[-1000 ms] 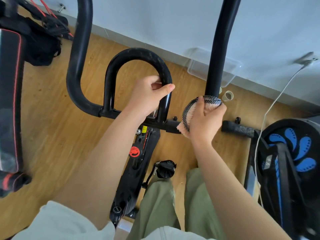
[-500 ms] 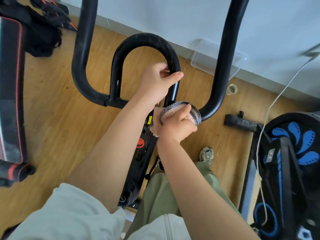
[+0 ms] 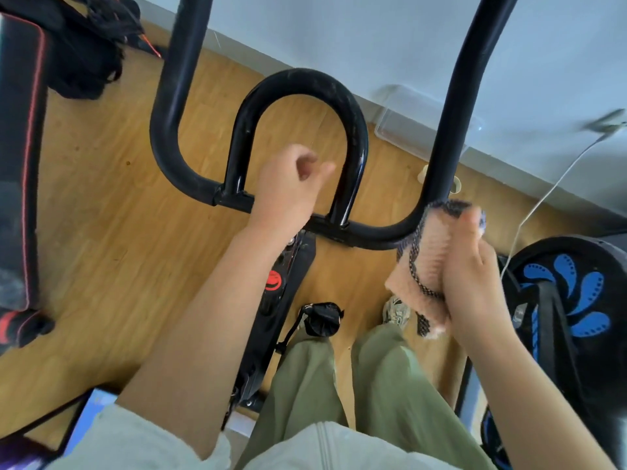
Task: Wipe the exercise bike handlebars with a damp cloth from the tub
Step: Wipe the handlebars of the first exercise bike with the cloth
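Apparently empty left hand (image 3: 288,188), curled; right hand (image 3: 471,283) round cloth (image 3: 424,266).

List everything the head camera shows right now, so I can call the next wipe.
handlebars: one, black, centre, U-loop between outer bars
cloth: one, pink with black-and-white mesh edge, at the handlebars' right bend
tub: one, clear, on the floor by the wall
bike frame: one, black with red sticker, below the handlebars
pedal: one, black, right of the frame
cable: one, white, right
padded bench: one, black with red trim, left edge
machine: one, black with blue petals, right edge
shoe: one, grey, below the cloth
trousers: green, bottom centre
left hand: curled, holds nothing
right hand: grips the cloth
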